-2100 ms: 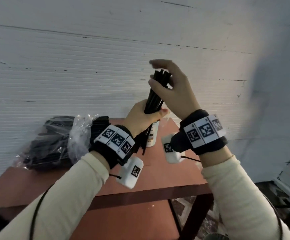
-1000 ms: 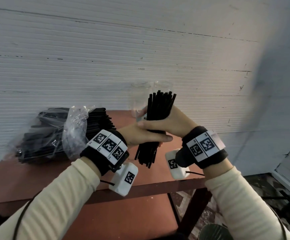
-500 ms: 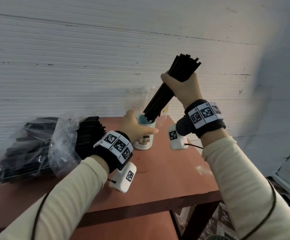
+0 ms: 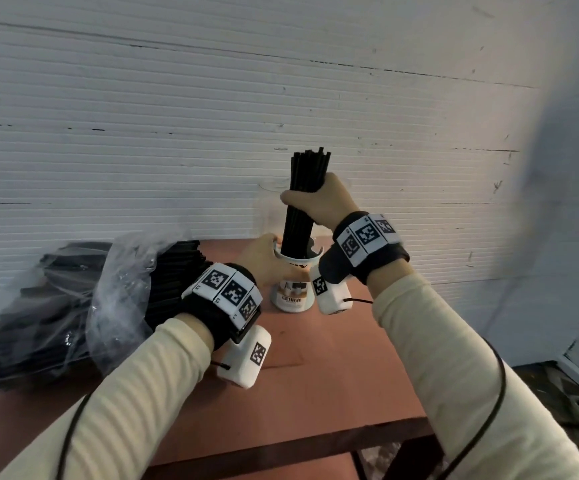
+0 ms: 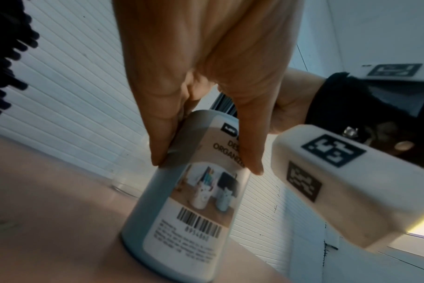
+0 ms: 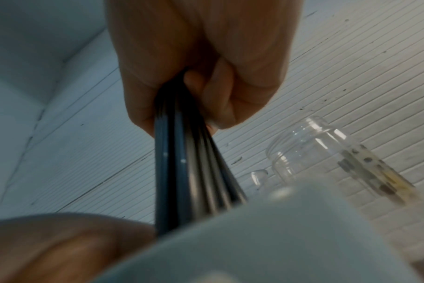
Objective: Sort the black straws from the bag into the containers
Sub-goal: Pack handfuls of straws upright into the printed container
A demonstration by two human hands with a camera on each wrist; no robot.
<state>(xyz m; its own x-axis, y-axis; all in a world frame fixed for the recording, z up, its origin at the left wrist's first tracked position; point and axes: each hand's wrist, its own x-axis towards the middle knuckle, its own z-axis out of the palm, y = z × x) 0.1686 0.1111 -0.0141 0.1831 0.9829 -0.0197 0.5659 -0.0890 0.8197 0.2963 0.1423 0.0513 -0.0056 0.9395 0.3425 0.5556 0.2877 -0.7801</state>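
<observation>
My right hand (image 4: 319,202) grips a bundle of black straws (image 4: 303,199) upright, its lower ends inside a white labelled cup (image 4: 293,289) on the brown table (image 4: 333,368). My left hand (image 4: 267,261) holds that cup near its rim, fingers and thumb round it (image 5: 189,145). The right wrist view shows the straws (image 6: 196,172) running from my fist down behind the cup's pale rim (image 6: 291,220). A clear plastic bag (image 4: 83,306) stuffed with black straws lies on the table's left side.
A clear glass jar (image 6: 327,153) stands at the back of the table against the white ribbed wall, just behind the cup; in the head view it (image 4: 270,202) is mostly hidden by straws. The table's front edge and right corner are near my right forearm.
The right hand has swung the tilted bundle upright and lowered its ends into the cup. The left hand, which held the bundle a second ago, now holds the cup.
</observation>
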